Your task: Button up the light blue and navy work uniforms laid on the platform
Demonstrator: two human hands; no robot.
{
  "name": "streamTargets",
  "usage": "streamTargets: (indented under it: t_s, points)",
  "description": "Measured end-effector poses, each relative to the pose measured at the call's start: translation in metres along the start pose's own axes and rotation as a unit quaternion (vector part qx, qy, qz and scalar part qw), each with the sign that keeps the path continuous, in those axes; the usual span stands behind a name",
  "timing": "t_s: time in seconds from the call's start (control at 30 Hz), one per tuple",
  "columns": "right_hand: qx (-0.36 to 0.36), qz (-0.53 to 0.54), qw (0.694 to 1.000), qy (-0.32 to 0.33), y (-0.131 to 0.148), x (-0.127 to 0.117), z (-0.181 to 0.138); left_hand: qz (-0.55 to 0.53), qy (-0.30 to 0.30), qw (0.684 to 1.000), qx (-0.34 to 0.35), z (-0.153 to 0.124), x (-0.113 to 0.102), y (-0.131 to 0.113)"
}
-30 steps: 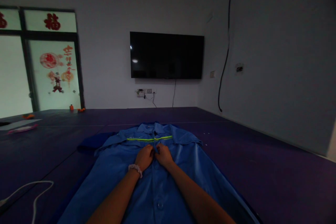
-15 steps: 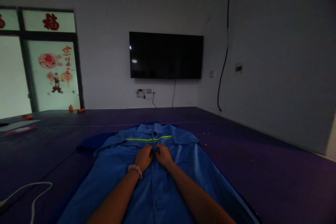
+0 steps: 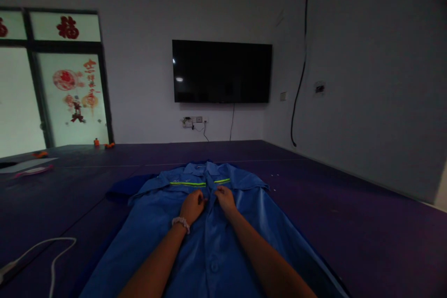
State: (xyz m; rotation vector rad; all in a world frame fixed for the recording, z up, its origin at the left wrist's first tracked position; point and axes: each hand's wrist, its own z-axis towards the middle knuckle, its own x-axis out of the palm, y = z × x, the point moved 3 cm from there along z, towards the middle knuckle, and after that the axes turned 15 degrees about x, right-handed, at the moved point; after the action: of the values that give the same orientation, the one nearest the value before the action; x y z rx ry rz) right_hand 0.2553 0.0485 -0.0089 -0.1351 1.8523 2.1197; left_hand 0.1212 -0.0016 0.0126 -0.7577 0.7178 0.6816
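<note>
A blue short-sleeved work shirt (image 3: 191, 260) lies front up and spread out, its collar away from me. Yellow-green stripes cross the chest. My left hand (image 3: 193, 206), with a scrunchie (image 3: 180, 223) at the wrist, is closed at the left side of the front opening, just below the stripe; its fingertips are partly hidden. Opposite it, my right hand (image 3: 225, 199) pinches the edge of the button placket and holds it slightly raised. A round button (image 3: 213, 267) shows lower down the placket.
The shirt rests on a wide dark purple surface (image 3: 349, 228). A white cable (image 3: 52, 240) lies at the near left. Small orange objects (image 3: 109, 145) stand along the far left. A black television (image 3: 222, 72) hangs on the far wall, and a black cable (image 3: 302, 74) runs down the right wall.
My right hand has moved slightly right and up, drawing the placket edge with it. The hands are farther apart, and the stripe ends at the front opening have separated.
</note>
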Motion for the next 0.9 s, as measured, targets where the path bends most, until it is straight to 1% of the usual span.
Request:
streamTargets:
  t_s: [0.1, 0.23, 0.33, 0.43, 0.53, 0.7, 0.77, 0.9]
  points:
    - [0.018, 0.049, 0.998, 0.021, -0.001, -0.002, 0.0, -0.084, 0.003, 0.996, -0.01, -0.008, 0.001, -0.004]
    - [0.029, 0.09, 0.994, 0.048, -0.001, -0.001, -0.006, -0.168, 0.032, 0.985, -0.022, -0.027, 0.003, -0.014]
    - [0.029, 0.107, 0.992, 0.059, -0.001, 0.0, -0.017, -0.195, 0.039, 0.98, -0.024, -0.042, 0.001, -0.023]
    - [0.026, 0.111, 0.991, 0.064, -0.002, -0.003, -0.035, -0.188, 0.023, 0.981, -0.033, -0.054, -0.003, -0.028]
    - [0.002, 0.069, 0.994, 0.087, -0.002, -0.01, -0.057, -0.186, 0.005, 0.982, -0.035, -0.06, -0.007, -0.033]
    - [-0.065, -0.067, 0.985, 0.144, 0.006, -0.025, -0.087, -0.182, -0.013, 0.982, -0.043, -0.061, -0.011, -0.036]
    - [-0.076, -0.095, 0.981, 0.149, 0.009, -0.028, -0.093, -0.183, -0.017, 0.982, -0.045, -0.061, -0.012, -0.036]
    - [-0.074, -0.126, 0.981, 0.131, 0.013, -0.028, -0.099, -0.198, -0.022, 0.979, -0.043, -0.06, -0.014, -0.037]
